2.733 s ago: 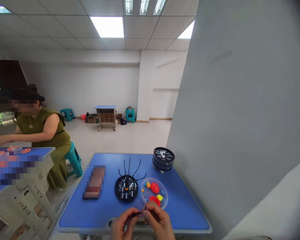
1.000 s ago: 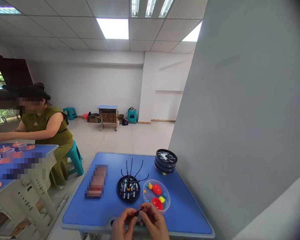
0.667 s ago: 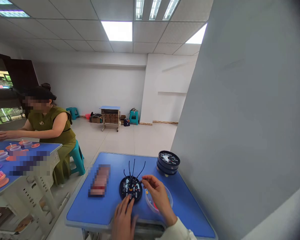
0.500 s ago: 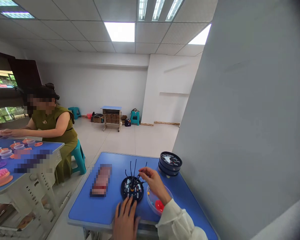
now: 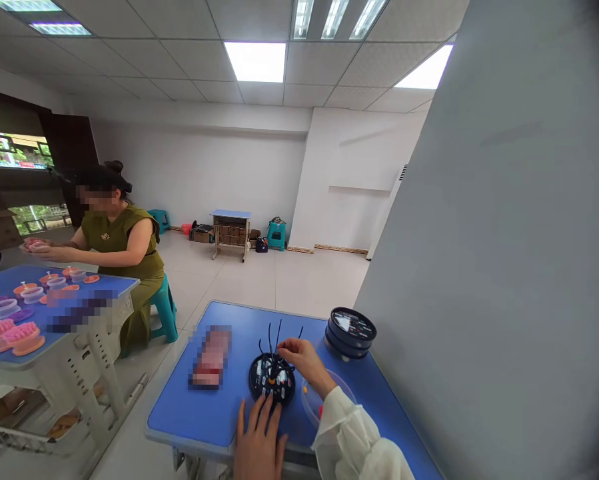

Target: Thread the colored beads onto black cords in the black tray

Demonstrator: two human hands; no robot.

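A round black base (image 5: 272,381) with several thin black rods standing up from it lies on the blue table (image 5: 189,413). My left hand (image 5: 259,433) rests with spread fingers, their tips on the base's near edge. Above the right side of the base, among the rods, my right hand (image 5: 302,360) has thumb and fingers pinched together; what they hold is too small to make out. Below my right forearm is a clear round bowl (image 5: 306,407) with small coloured pieces, partly hidden by the sleeve.
A stack of round black discs (image 5: 350,332) stands at the table's back right, beside a grey wall (image 5: 479,267). A blurred flat object (image 5: 212,357) lies on the left. Further left, a seated person (image 5: 129,247) works at another blue table (image 5: 69,333) holding orange and purple parts.
The whole view has shifted, so things appear further right. My right hand has moved closer in over the rods and base. My left hand stays at the base's near edge.
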